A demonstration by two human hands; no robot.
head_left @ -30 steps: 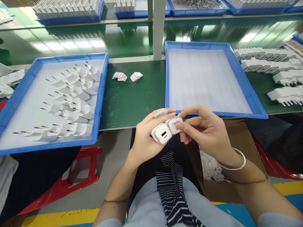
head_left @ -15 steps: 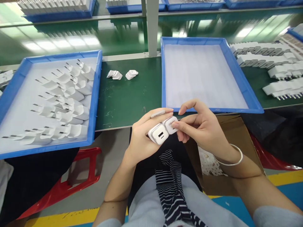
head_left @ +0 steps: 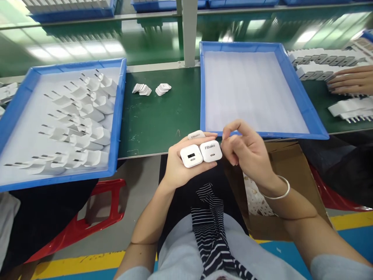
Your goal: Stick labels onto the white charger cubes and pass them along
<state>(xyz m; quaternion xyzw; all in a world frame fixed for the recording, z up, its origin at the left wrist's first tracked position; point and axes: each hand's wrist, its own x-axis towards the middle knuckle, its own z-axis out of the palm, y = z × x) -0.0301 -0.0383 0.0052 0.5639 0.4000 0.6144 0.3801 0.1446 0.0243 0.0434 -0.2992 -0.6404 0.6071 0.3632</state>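
My left hand (head_left: 182, 159) is closed around two white USB wall chargers side by side, their port faces turned up. The left charger (head_left: 191, 161) shows a wide port and a narrow one; the right charger (head_left: 210, 146) has printed lettering and one narrow port. A small white lettered end cap (head_left: 196, 135) lies against the fingers of the same hand. Just right of the chargers, apart from them, my right hand (head_left: 243, 149) is closed, its fingers curled in; whatever may be inside is hidden. Two small stacks of white end caps (head_left: 142, 89) rest on the green bench.
A blue tray (head_left: 121, 112) at left holds several white plug housings, pins up. Another blue tray (head_left: 253, 85) with a white lining stands at right. Beyond it a co-worker's hand (head_left: 351, 79) touches rows of chargers (head_left: 354, 107). A metal post (head_left: 189, 33) rises behind.
My right hand has moved off the right charger, uncovering its lettering. My left hand has turned the port faces more toward me. A co-worker's hand has come in at the right.
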